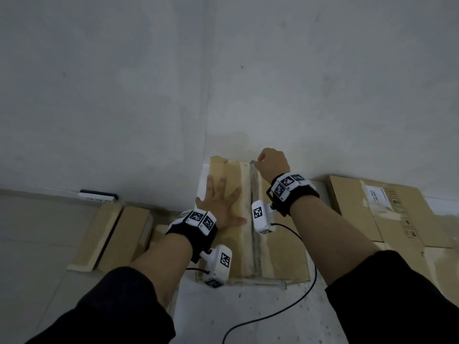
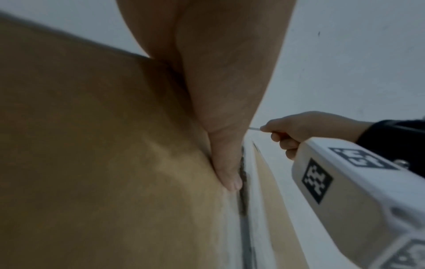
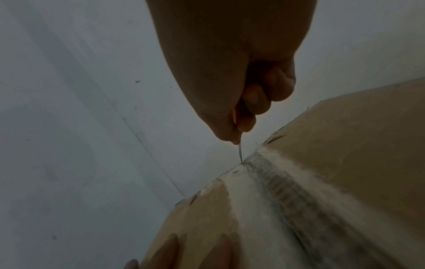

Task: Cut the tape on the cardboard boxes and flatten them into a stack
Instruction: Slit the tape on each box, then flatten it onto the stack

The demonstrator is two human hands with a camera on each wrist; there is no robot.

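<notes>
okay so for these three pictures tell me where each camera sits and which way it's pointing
Head: worn on the head, looking forward and down at the taped box against the wall; both forearms show.
Left wrist: under the wrist, looking along the left hand pressed flat on the cardboard.
Right wrist: looking along the right hand gripping a blade at the seam's far end.
Shared: both wrist views show the blade and the tape seam.
</notes>
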